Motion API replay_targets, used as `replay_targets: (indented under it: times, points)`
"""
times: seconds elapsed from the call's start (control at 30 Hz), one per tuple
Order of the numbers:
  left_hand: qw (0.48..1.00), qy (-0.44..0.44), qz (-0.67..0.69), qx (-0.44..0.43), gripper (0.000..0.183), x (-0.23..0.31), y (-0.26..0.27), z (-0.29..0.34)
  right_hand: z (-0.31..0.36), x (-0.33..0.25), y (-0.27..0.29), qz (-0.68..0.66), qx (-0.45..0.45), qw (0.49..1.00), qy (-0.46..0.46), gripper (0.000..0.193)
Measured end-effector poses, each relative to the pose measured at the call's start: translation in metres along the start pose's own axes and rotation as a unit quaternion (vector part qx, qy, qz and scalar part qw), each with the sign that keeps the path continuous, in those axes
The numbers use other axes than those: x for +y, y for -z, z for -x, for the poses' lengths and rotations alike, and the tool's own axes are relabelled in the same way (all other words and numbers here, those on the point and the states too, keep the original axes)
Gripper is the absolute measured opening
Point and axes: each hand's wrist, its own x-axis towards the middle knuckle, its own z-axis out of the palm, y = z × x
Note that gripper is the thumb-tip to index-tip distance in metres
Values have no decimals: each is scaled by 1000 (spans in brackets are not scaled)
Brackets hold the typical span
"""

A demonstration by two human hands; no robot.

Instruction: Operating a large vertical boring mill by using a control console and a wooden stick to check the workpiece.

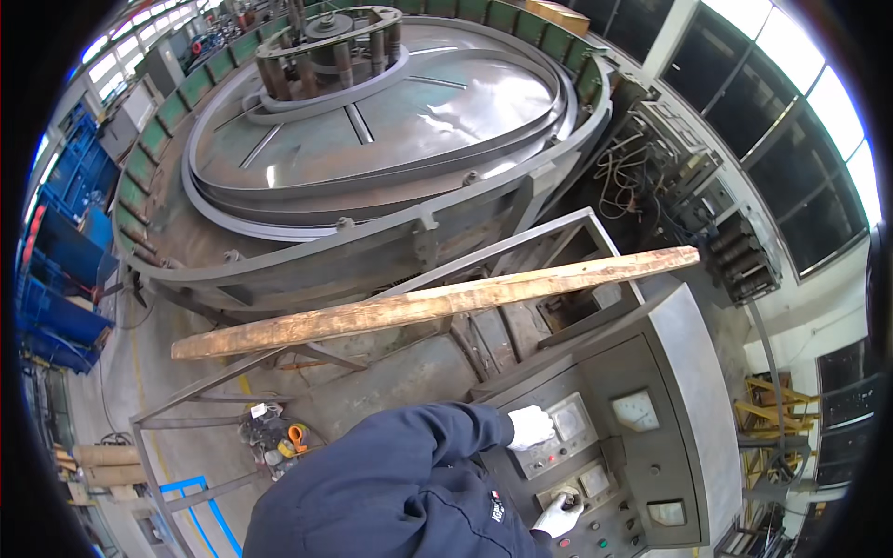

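Note:
Both my hands wear white gloves and are at a grey control panel (549,379) with a sloping face. My left hand (532,428) lies on the upper part of the panel, its fingers toward a square meter (568,419) and holding nothing that I can see. Below it sit small red indicator lights (551,458). Lower down, my right hand (558,517) has its fingers curled around a dark control knob (569,499), partly hidden by the glove. A second meter (594,480) and a green push button (603,543) are close to that hand.
A long wooden beam (437,302) lies across a metal railing (502,249) ahead. Beyond stands a large round machine table (400,112) inside a green-grey ring wall. Cables (623,177) hang at right. Tools and an orange item (298,435) lie on the floor at left.

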Motion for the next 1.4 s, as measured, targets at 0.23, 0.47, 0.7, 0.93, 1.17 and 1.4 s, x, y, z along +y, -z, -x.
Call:
replay_targets:
  times: [0.23, 0.47, 0.7, 0.93, 1.17, 1.4]
  points:
    - [1000, 8, 10, -25, 12, 2, 15, -14, -11, -6, 0, -27, 11, 1000, 5, 40]
    - [999, 12, 12, -34, 12, 4, 19, -8, -4, -6, 0, -11, 13, 1000, 8, 41]
    - [999, 10, 18, -39, 11, 7, 29, -9, -2, -4, 1, -5, 19, 1000, 5, 43]
    - [999, 6, 21, -46, 10, 9, 50, -12, -1, -17, 4, -7, 33, 999, 10, 39]
    - [997, -12, 6, -80, 16, 10, 48, -17, -3, -3, -3, 5, 59, 998, 0, 47]
    - [996, -18, 7, -85, 19, 9, 51, -16, -2, 5, -9, -18, 57, 998, -24, 47]
